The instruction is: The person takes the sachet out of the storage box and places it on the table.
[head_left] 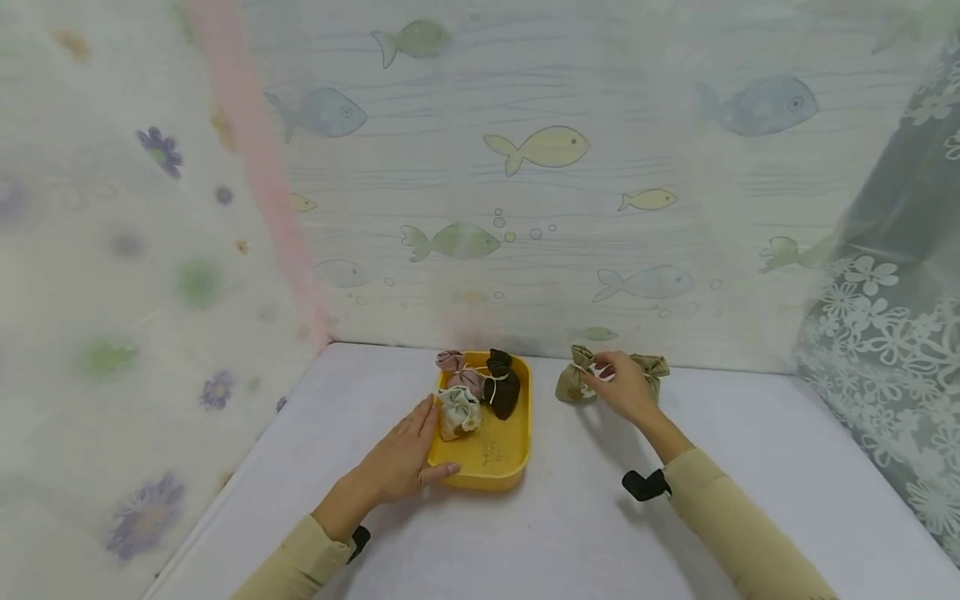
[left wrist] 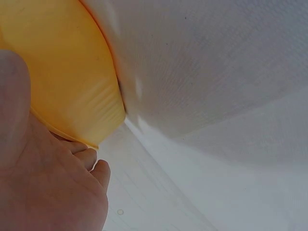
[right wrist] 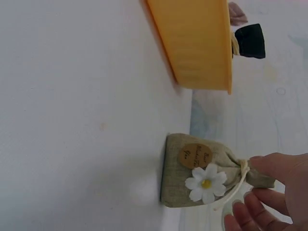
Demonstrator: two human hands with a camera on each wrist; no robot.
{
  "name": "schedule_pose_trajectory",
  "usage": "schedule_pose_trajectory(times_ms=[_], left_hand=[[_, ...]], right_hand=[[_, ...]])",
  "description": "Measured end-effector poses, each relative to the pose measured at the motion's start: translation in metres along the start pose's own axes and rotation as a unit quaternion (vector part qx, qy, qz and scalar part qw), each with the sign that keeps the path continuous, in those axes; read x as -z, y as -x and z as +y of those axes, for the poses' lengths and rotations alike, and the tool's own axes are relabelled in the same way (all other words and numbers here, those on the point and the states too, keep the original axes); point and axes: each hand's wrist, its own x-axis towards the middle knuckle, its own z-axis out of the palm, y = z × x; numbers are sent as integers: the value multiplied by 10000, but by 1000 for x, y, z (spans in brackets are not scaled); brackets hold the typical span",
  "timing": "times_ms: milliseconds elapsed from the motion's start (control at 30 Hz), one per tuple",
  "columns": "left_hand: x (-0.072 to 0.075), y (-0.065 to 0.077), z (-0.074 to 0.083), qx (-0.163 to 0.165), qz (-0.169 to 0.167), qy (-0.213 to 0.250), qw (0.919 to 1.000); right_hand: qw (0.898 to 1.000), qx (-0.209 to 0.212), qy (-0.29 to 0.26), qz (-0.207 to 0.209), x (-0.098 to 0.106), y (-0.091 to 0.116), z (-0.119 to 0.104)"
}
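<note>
Thumb and index finger of my right hand (head_left: pixel 622 383) pinch the tied neck of an olive-beige sachet bag (right wrist: pixel 185 168). The right wrist view shows a white flower and a round brown label on its front, and its base touches the white table. Along the left wall of a yellow tray (head_left: pixel 517 467) rests my left hand (head_left: pixel 401 454), fingers straight and thumb over the near rim. Three sachets lie in the tray: a pink one (head_left: pixel 467 382), a dark one (head_left: pixel 504 396) and a pale one (head_left: pixel 457 412) with a flower.
Another olive sachet (head_left: pixel 652 367) stands behind the right hand, partly hidden. The white table (head_left: pixel 570 533) ends at a fish-patterned curtain (head_left: pixel 540 275) at the back. A flower-patterned sheet (head_left: pixel 180 333) hangs on the left and a lace curtain (head_left: pixel 885 317) on the right.
</note>
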Motion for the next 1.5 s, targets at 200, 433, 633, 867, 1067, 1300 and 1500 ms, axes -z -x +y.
schedule_pose_trajectory(times_ms=[200,433,633,867,1067,1300,1500], left_hand=[[-2,0,-1,15,-38,6,10000],[0,0,-1,12,-68,6,10000],[3,1,0,37,-79,-17,10000],[7,2,3,66,-134,22,9999],[5,0,3,40,-105,24,9999],[4,1,4,-2,-38,94,9999],[2,2,3,18,-12,78,10000]], right_hand=[[9999,133,-81,26,4,8,-5],[9996,245,-151,-20,4,15,-15],[9971,660,-348,-139,-6,18,-34],[9930,808,-658,-552,-19,22,-58],[9884,1031,-757,-817,-37,24,-71],[9829,983,-913,-1260,-62,25,-93],[9777,905,-1126,-1527,-89,21,-111]])
